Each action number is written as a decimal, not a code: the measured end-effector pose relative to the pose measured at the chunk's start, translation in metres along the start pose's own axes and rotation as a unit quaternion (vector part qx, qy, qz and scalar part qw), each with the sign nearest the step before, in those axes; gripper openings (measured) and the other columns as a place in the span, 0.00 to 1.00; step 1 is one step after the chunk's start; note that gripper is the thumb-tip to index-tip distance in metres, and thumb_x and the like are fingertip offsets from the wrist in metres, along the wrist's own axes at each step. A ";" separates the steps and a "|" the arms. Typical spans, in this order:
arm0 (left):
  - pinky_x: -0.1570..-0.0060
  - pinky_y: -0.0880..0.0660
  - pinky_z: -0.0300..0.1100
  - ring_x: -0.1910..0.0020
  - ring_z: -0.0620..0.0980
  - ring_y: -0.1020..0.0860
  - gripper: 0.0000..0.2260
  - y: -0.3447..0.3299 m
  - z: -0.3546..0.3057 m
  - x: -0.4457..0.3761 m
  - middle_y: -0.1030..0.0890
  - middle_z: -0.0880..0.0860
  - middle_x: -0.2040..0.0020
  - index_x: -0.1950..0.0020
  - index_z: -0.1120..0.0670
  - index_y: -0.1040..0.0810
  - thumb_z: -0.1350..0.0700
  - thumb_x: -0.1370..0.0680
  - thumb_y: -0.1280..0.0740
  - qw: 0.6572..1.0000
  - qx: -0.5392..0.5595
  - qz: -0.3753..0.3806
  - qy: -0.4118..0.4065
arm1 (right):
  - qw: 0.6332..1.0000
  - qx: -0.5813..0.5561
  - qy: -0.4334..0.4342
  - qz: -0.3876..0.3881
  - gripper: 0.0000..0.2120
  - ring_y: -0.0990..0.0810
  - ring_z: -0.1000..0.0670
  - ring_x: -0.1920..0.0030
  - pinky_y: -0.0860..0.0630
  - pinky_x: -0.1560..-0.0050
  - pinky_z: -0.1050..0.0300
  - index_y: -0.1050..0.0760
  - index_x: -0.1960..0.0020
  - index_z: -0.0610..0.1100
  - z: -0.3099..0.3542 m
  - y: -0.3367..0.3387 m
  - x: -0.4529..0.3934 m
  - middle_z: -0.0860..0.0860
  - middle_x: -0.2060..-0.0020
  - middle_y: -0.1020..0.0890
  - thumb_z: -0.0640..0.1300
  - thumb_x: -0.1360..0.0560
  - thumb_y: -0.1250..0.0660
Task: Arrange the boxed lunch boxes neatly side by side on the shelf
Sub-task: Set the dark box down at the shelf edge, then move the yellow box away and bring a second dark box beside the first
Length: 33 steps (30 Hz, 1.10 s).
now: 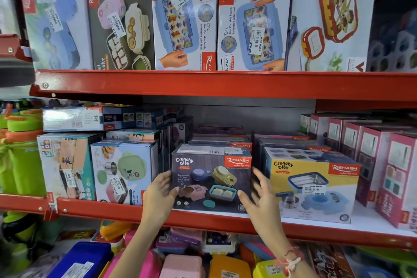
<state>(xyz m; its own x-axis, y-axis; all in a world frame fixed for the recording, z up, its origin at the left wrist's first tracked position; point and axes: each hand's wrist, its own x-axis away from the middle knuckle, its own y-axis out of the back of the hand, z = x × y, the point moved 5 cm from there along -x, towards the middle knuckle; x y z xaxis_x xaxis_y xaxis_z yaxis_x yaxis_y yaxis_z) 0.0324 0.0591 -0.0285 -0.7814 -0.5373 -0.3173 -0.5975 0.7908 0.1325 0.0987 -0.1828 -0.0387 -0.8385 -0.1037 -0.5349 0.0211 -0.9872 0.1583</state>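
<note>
While your left hand (161, 189) grips the dark box (212, 178) on the red middle shelf (101, 209), your right hand (259, 196) spreads its fingers wide beside it. A yellow box (316, 185) stands alongside.

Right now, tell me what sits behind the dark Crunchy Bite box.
Behind the dark Crunchy Bite box more dark boxes are stacked, only their tops and red labels showing. Their fronts and lower parts are covered by it.

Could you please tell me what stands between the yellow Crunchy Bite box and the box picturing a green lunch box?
The dark Crunchy Bite box stands there, with the left hand and right hand at its edges, in the head view.
</note>
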 end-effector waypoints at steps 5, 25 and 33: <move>0.36 0.30 0.42 0.40 0.46 0.23 0.17 0.000 -0.020 0.026 0.20 0.49 0.41 0.38 0.52 0.25 0.67 0.24 0.37 0.993 -0.006 -0.083 -0.085 | 0.998 0.020 0.044 -0.038 0.26 0.26 0.61 0.38 0.26 0.44 0.70 0.32 0.30 0.49 0.012 0.028 0.015 0.54 0.36 0.28 0.36 0.26 0.32; 0.51 0.30 0.46 0.55 0.48 0.22 0.19 -0.185 -0.072 0.074 0.19 0.51 0.54 0.53 0.51 0.24 0.42 0.20 0.50 0.988 -0.068 0.138 -0.034 | 0.946 0.062 -0.166 -0.271 0.20 0.31 0.39 0.32 0.37 0.33 0.46 0.26 0.35 0.45 -0.025 0.219 -0.021 0.41 0.32 0.27 0.54 0.20 0.45; 0.37 0.28 0.57 0.44 0.62 0.21 0.48 -0.195 -0.071 0.062 0.21 0.63 0.41 0.36 0.62 0.26 0.25 0.32 0.57 0.984 0.031 0.131 0.116 | 0.942 -0.095 -0.301 -0.112 0.20 0.23 0.45 0.55 0.27 0.59 0.49 0.27 0.45 0.51 -0.030 0.227 -0.043 0.50 0.55 0.23 0.65 0.23 0.46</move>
<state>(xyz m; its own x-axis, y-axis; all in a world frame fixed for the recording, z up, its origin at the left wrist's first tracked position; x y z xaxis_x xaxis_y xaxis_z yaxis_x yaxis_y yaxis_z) 0.0878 -0.1485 -0.0075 -0.9314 -0.3596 -0.0564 -0.3639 0.9235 0.1212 0.1557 -0.4059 -0.0052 -0.9892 0.1408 0.0403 -0.1438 -0.9861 -0.0837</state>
